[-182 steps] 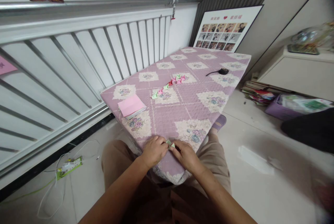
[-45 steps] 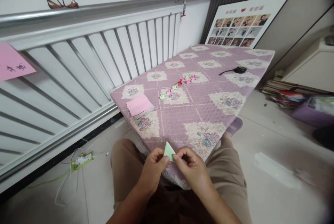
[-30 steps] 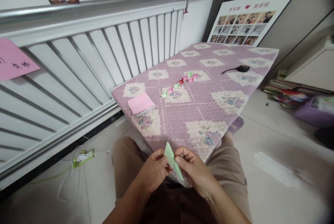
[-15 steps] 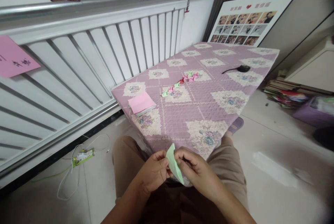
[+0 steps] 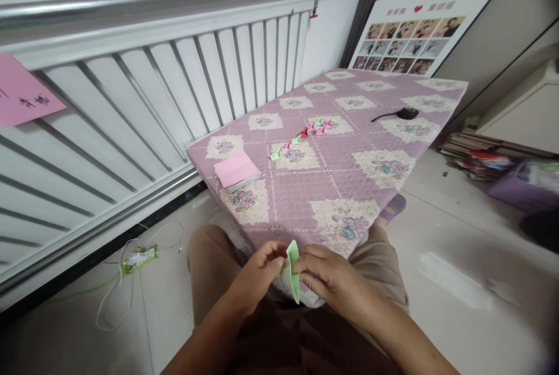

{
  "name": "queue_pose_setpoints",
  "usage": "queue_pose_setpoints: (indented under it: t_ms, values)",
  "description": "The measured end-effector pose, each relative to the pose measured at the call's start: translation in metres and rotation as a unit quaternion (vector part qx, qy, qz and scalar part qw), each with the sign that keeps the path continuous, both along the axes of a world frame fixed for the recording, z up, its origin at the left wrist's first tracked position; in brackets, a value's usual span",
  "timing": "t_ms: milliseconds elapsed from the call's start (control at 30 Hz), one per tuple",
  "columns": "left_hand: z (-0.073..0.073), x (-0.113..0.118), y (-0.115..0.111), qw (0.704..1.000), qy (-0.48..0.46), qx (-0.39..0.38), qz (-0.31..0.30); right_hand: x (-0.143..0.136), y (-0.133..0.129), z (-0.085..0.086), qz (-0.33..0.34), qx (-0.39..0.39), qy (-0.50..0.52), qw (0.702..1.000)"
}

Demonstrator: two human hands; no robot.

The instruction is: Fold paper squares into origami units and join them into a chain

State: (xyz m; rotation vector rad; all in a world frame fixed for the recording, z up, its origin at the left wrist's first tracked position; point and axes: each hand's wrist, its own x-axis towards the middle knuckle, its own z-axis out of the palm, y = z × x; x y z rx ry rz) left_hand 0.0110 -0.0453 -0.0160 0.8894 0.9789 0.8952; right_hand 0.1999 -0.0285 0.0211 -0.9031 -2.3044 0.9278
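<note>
A partly folded sheet of light green paper (image 5: 293,273) is held over my lap, in front of the table's near corner. My left hand (image 5: 262,273) pinches its left side between thumb and fingers. On the other side, my right hand (image 5: 327,275) grips it with bent fingers. The paper's layers stand apart, leaving a narrow pocket. Beyond, on the table, lies a stack of square paper (image 5: 237,170) with a pink sheet on top. A row of small folded paper pieces (image 5: 300,137) in green, pink and red runs further back.
A purple flowered cloth covers the table (image 5: 332,180). A black object with a cord (image 5: 406,113) lies on its far right. A white radiator (image 5: 174,89) borders the left; a power strip (image 5: 140,259) with cables is on the floor.
The green paper has turned more upright and its pocket faces me more widely. Both hands have shifted slightly right with it. The things on the table have stayed put.
</note>
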Motion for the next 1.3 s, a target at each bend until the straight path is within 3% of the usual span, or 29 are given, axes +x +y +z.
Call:
queue_pose_setpoints:
  t_ms: [67,133,233,333,567,700,833,967,1133,1300]
  values:
    - [0.009,-0.005,0.002,0.991,0.100,0.091,0.020,0.002,-0.001,0.001,-0.001,-0.007,-0.001,1.000]
    - [0.018,-0.011,0.004,0.972,0.154,0.180,0.002,0.004,-0.002,0.002,-0.001,-0.018,0.000,1.000]
    - [0.032,-0.016,0.008,0.930,0.194,0.296,-0.094,0.005,-0.003,0.003,0.003,-0.038,0.002,0.999]
    - [0.042,-0.018,0.015,0.900,0.225,0.331,-0.174,0.007,-0.004,0.006,0.010,-0.061,0.006,0.998]
    - [0.048,-0.012,0.025,0.891,0.199,0.341,-0.226,0.015,-0.006,0.010,0.019,-0.214,0.052,0.975]
    - [0.047,-0.010,0.024,0.913,0.139,0.299,-0.239,0.017,-0.007,0.004,0.028,-0.343,0.126,0.930]
    - [0.045,-0.010,0.023,0.948,0.079,0.202,-0.235,0.014,-0.009,-0.006,0.052,-0.433,0.203,0.877]
    - [0.043,-0.011,0.021,0.968,0.056,0.118,-0.215,0.009,-0.010,-0.010,0.056,-0.446,0.243,0.859]
    - [0.047,-0.010,0.020,0.970,0.061,0.106,-0.209,0.007,-0.008,-0.013,0.023,-0.435,0.244,0.867]
    - [0.052,-0.009,0.020,0.970,0.053,0.105,-0.212,0.004,-0.007,-0.018,-0.017,-0.449,0.258,0.855]
